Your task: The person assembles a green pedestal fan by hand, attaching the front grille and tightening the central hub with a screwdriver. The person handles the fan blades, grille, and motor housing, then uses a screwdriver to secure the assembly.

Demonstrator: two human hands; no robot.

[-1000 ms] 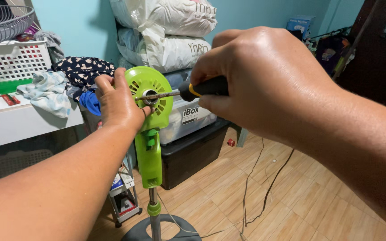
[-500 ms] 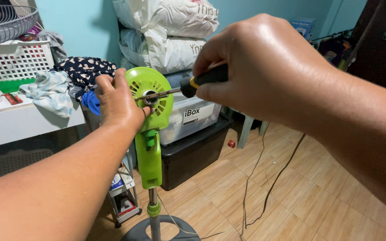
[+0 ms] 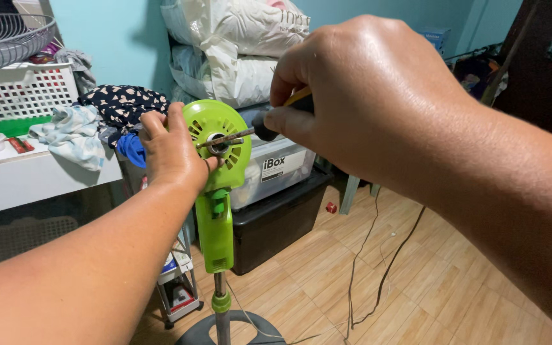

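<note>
Left hand [image 3: 172,152] is gripping the left edge of the green fan motor housing [image 3: 218,137] on its stand pole, fingers clamped on it, bracing it while the right hand [image 3: 365,96], fingers closed round the screwdriver [image 3: 257,128], is pressing the tip into the housing's centre hub. White surface [image 3: 33,176] at left is carrying clothes and a basket; stacked storage boxes [image 3: 276,185] are sitting behind, loose cable trailing on the wood-pattern floor [image 3: 416,281].
</note>
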